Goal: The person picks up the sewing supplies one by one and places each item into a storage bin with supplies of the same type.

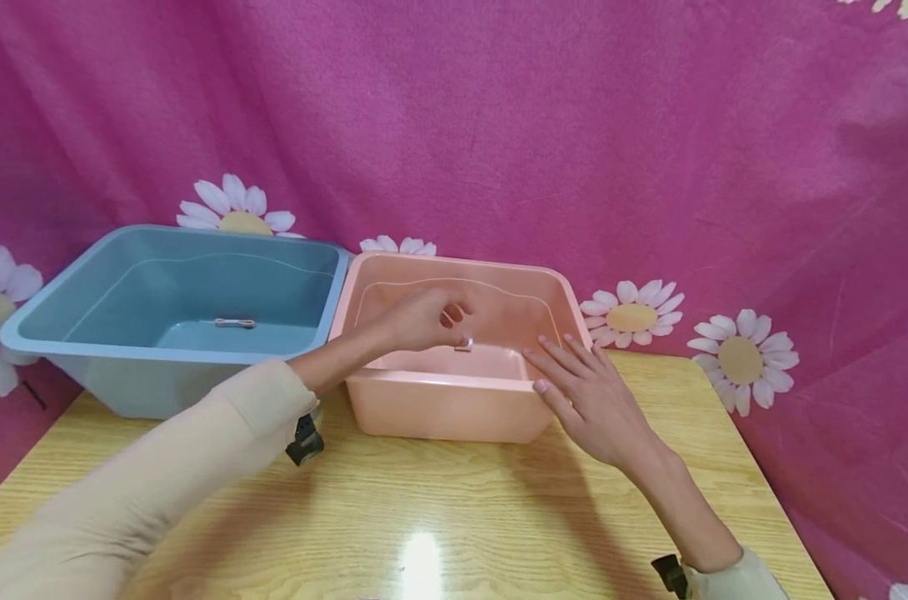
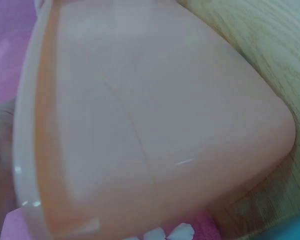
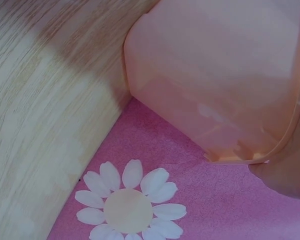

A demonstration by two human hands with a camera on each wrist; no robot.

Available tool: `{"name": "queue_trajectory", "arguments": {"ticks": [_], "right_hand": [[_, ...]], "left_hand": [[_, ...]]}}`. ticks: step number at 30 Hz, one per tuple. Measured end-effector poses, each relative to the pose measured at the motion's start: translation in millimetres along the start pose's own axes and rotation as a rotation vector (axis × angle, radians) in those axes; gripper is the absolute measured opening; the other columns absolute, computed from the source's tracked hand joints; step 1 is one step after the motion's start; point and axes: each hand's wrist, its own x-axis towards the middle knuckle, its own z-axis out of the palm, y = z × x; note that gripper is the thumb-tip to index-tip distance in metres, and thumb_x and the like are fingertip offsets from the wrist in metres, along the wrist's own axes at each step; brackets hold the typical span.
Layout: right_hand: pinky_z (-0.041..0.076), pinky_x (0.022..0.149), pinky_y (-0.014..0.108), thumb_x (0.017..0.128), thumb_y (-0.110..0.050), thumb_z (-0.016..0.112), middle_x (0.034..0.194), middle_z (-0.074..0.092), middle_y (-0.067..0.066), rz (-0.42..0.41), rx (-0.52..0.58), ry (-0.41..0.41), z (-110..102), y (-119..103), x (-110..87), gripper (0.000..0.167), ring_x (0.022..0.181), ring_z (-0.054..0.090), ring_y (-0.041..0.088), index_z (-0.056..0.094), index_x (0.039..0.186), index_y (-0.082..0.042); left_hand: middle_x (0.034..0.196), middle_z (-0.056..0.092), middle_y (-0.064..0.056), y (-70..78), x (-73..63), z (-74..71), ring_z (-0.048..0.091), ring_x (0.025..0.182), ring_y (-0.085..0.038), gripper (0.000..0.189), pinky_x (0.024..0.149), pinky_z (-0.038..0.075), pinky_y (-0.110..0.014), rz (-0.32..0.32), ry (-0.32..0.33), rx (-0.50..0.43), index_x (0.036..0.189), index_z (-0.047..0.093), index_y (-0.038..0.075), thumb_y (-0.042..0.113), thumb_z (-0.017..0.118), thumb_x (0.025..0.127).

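My left hand (image 1: 430,320) reaches over the front left of the pink tub (image 1: 442,408), its fingers bent down into it. A gap shows between thumb and forefinger. Beside the thumb tip is a small pale thing (image 1: 464,343), too small to name. Spread over the tub's front right corner, my right hand (image 1: 591,403) touches the rim with fairly straight fingers. In the left wrist view the tub's outer wall (image 2: 160,110) fills most of the picture. Part of the right hand (image 3: 287,162) shows at the rim in the right wrist view.
A larger blue tub (image 1: 147,357) stands against the pink one's left side. On its floor lies a small slim pinkish-silver thing (image 1: 235,322). Both tubs sit on a wooden table (image 1: 394,508), before a magenta cloth (image 1: 499,133) with white flowers.
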Motion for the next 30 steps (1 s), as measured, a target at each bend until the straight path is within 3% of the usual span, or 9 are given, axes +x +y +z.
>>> {"name": "queue_trajectory", "arguments": {"ticks": [6, 15, 23, 30], "right_hand": [[0.014, 0.116, 0.059, 0.107, -0.035, 0.044, 0.155, 0.039, 0.005, 0.007, -0.007, -0.023, -1, 0, 0.5, 0.047, 0.145, 0.026, 0.038, 0.047, 0.15, -0.019], [0.015, 0.116, 0.058, 0.106, -0.035, 0.045, 0.156, 0.039, 0.006, 0.003, -0.012, -0.019, -2, 0, -0.3, 0.047, 0.145, 0.025, 0.039, 0.047, 0.15, -0.017], [0.014, 0.116, 0.057, 0.106, -0.035, 0.045, 0.155, 0.039, 0.006, -0.004, -0.016, -0.017, -2, 1, -0.6, 0.047, 0.146, 0.024, 0.039, 0.047, 0.15, -0.018], [0.013, 0.117, 0.057, 0.107, -0.037, 0.043, 0.156, 0.037, 0.005, 0.01, -0.02, -0.04, -3, 1, -0.2, 0.048, 0.147, 0.022, 0.037, 0.046, 0.151, -0.019]], "left_hand": [[0.126, 0.063, -0.012, 6.9, -20.5, -9.1, 0.064, 0.109, -0.026, 0.046, 0.092, 0.051, -0.034, 0.049, 0.041, -0.119, 0.128, 0.062, 0.001, 0.013, 0.078, 0.086], [0.123, 0.065, -0.006, 19.2, -52.0, -16.8, 0.061, 0.113, -0.022, 0.044, 0.098, 0.048, -0.035, 0.139, 0.045, -0.116, 0.128, 0.063, 0.003, 0.015, 0.076, 0.088], [0.116, 0.066, -0.005, 32.9, -74.9, -14.2, 0.064, 0.106, -0.019, 0.039, 0.092, 0.052, -0.034, 0.198, 0.074, -0.229, 0.124, 0.064, 0.002, 0.007, 0.076, 0.087], [0.123, 0.066, -0.006, 41.9, -99.4, -7.3, 0.065, 0.107, -0.021, 0.04, 0.092, 0.052, -0.035, 0.221, 0.065, -0.282, 0.123, 0.066, 0.002, 0.004, 0.079, 0.085]]}}
